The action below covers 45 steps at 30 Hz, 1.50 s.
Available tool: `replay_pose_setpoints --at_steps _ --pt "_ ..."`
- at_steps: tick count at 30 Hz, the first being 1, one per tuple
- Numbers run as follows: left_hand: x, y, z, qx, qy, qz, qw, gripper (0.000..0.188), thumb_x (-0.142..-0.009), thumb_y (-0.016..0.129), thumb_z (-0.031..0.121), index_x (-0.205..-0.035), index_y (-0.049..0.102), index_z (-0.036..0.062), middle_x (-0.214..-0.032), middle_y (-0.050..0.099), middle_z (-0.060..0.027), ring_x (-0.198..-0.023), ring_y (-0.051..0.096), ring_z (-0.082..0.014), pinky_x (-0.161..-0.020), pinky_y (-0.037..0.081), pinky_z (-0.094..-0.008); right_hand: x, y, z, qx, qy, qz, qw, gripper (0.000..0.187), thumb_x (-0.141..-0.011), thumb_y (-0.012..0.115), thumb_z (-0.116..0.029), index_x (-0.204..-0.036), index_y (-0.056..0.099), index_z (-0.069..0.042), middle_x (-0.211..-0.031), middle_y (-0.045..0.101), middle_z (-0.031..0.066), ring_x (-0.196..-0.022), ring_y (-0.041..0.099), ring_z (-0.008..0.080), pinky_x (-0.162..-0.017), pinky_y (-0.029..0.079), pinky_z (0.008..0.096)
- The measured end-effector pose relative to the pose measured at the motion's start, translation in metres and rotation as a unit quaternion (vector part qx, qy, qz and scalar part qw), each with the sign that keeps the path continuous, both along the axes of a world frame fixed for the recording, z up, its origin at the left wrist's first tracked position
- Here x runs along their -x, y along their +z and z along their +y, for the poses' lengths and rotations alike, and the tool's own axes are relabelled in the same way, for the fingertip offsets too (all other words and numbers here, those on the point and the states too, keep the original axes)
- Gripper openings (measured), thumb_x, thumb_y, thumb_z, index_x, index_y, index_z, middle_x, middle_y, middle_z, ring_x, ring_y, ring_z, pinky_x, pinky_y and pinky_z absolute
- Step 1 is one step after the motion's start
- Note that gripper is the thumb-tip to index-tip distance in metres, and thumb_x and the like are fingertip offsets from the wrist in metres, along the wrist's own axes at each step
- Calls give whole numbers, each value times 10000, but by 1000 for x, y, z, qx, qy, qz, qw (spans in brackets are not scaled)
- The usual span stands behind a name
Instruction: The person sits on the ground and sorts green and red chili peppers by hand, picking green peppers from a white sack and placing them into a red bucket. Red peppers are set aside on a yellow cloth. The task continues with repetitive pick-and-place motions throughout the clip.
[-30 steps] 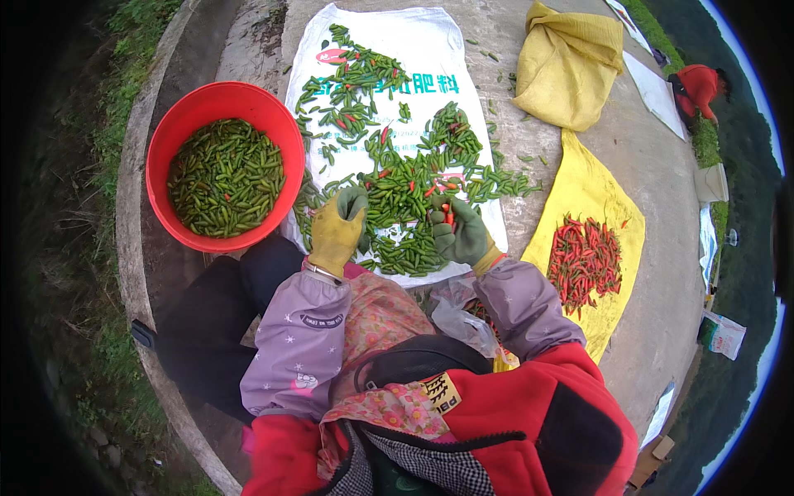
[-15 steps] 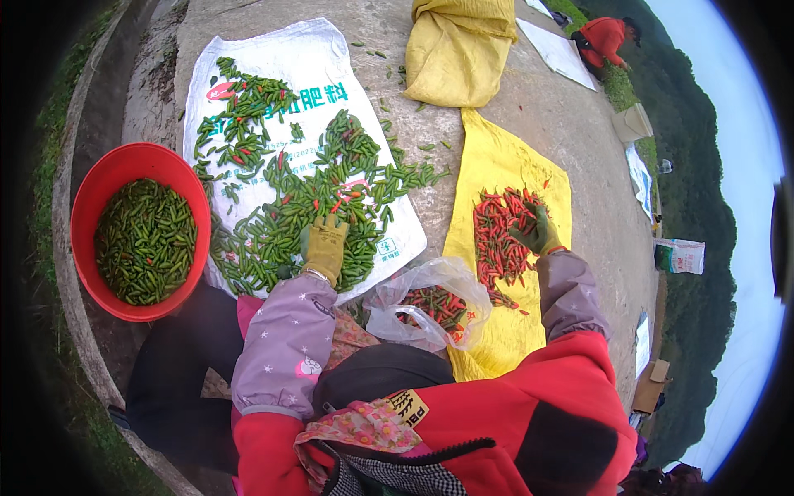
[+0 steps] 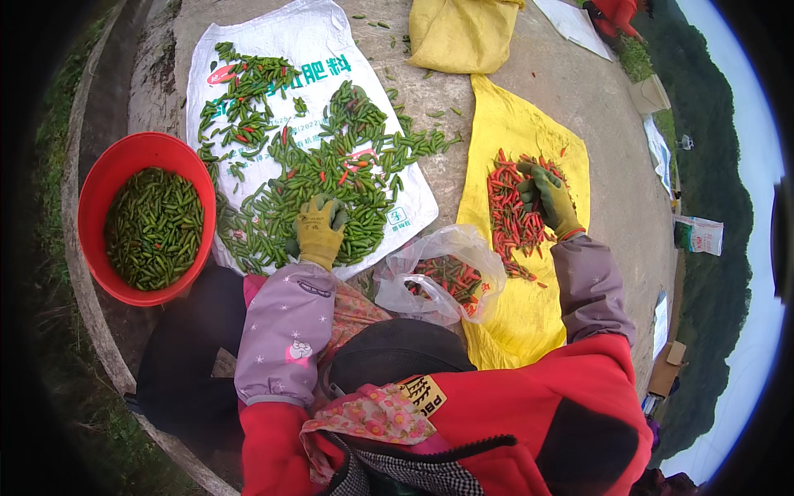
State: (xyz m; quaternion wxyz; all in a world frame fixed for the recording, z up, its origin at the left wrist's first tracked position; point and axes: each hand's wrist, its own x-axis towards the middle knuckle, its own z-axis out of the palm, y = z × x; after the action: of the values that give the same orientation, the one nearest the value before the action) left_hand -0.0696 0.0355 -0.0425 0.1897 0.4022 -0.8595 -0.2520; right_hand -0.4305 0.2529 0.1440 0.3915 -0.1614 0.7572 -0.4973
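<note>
My left hand (image 3: 319,231), in a yellow glove with dark green fingertips, rests on green chili peppers (image 3: 364,194) spread over a white woven sack (image 3: 405,194). Its fingers are apart and partly bent, and no pepper shows in its grip. My right hand (image 3: 547,198), gloved alike, hovers over or touches red chili peppers (image 3: 506,211) heaped on a yellow woven sack (image 3: 571,169). A gap shows between its thumb and fingers, and I see nothing held there. A clear plastic bag (image 3: 397,291) between the hands contains red and some green chilies.
Left of the white sack stands a red bucket (image 3: 86,219) of green chilies. Another yellow sack (image 3: 463,41) lies ahead. A pale bucket (image 3: 649,95), a white-and-green bag (image 3: 703,236) and a cardboard box (image 3: 664,370) are along the right. Another person (image 3: 614,15) is far right.
My right hand has moved forward over the red chilies. My left hand's fingers are more bent, still on the green chilies. The whole view has shifted a little.
</note>
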Motion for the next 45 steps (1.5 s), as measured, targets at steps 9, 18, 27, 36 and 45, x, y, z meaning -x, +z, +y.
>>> replay_pose_setpoints --at_steps 9,18,27,36,45 --pt "-37 12 -23 -400 189 474 761 238 -913 634 132 -1118 625 12 -918 658 -35 -838 633 -163 -749 550 -310 -131 37 -40 -119 432 70 891 393 -907 615 -231 -1231 589 -10 -1052 674 59 -913 613 121 -810 491 270" --pt "-59 42 -30 -555 183 563 584 217 -975 556 247 -1159 600 139 -900 598 44 -799 618 -99 -696 536 -254 -128 -56 -157 -44 336 257 905 302 -871 604 -232 -1122 646 -68 -1061 676 134 -976 646 296 -861 486 373" --pt "-79 -9 -47 -464 276 521 662 167 -921 617 198 -1033 633 74 -836 648 -54 -726 638 -156 -631 536 -293 -179 -153 -195 -155 436 565 683 424 -799 694 -413 -1004 597 -55 -925 665 140 -887 646 301 -777 488 392" --pt "-45 2 -82 -38 200 30 979 311 -812 667 262 -1081 621 112 -950 680 -121 -888 632 -335 -754 494 -440 -185 -124 -177 -53 392 290 871 320 -808 674 -245 -1051 646 -39 -943 690 119 -890 660 281 -835 499 371" --pt "-89 13 -80 -125 306 63 942 308 -748 742 314 -978 685 118 -893 698 -103 -848 653 -318 -754 500 -424 -205 -135 -279 55 405 309 859 255 -832 642 -221 -1065 656 -117 -911 663 127 -860 646 264 -798 496 369"
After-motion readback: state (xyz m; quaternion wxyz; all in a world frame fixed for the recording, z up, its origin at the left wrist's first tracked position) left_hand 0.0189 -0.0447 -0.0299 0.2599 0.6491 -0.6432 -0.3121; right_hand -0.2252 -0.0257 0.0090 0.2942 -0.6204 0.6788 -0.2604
